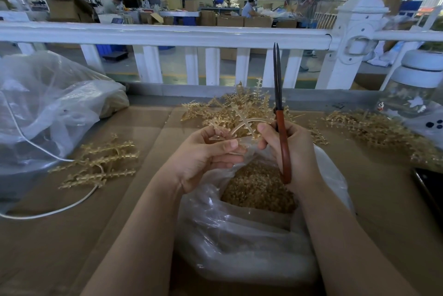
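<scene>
Nearest, the bag [239, 243] of cut bits. Above it, the left hand [203, 156] pinches a pale stem [254, 120] that arches rightward to the right hand [294, 149], whose fingers wrap closed scissors [279, 108], blades upright just beside the stem.

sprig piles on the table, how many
3: left pile, middle pile, right pile. The left hand holds one more sprig; the right hand grips scissors. The big bag may hide others.

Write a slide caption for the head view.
Left hand holds a gold sprig; right hand grips scissors above a bag.
</scene>
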`<state>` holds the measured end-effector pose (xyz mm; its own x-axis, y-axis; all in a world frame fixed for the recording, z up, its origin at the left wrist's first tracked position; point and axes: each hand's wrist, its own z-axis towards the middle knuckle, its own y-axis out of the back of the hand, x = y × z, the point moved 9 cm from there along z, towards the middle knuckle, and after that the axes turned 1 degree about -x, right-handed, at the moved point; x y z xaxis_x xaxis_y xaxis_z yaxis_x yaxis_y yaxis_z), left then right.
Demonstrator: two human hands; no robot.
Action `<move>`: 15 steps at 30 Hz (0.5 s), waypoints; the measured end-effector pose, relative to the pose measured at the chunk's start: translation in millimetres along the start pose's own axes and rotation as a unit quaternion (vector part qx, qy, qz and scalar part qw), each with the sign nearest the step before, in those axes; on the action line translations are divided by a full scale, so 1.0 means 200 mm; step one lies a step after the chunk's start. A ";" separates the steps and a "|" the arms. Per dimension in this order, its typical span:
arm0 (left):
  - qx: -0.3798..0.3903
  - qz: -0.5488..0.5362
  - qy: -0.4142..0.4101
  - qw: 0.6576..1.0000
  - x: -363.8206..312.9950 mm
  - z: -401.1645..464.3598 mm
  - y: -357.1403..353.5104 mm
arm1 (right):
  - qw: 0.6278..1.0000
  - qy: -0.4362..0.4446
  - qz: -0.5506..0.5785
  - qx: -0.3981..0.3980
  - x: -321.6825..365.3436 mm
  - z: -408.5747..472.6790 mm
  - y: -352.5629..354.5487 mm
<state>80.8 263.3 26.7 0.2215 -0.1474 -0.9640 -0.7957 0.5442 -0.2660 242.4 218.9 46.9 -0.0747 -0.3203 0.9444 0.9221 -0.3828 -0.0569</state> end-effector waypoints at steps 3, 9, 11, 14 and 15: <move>-0.006 -0.003 0.001 1.000 0.00 0.00 0.00 | 1.000 -0.003 -0.006 -0.005 -0.01 0.00 0.01; -0.037 -0.049 0.001 0.998 0.00 0.01 0.03 | 1.000 -0.014 -0.027 -0.004 -0.03 0.01 0.00; -0.057 -0.074 -0.011 0.996 -0.01 0.02 0.05 | 0.999 -0.020 -0.039 -0.008 -0.04 0.01 0.00; -0.092 -0.104 -0.033 0.990 -0.03 0.02 0.09 | 0.997 -0.018 -0.075 -0.020 -0.04 0.01 0.01; -0.100 -0.113 -0.040 0.988 -0.04 0.02 0.10 | 0.995 -0.009 -0.097 -0.023 -0.04 0.01 0.02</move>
<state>65.9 278.1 28.5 0.4441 -0.1767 -0.8784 -0.8140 0.3301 -0.4780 246.7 221.9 40.4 -0.2416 -0.2205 0.9450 0.8725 -0.4755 0.1121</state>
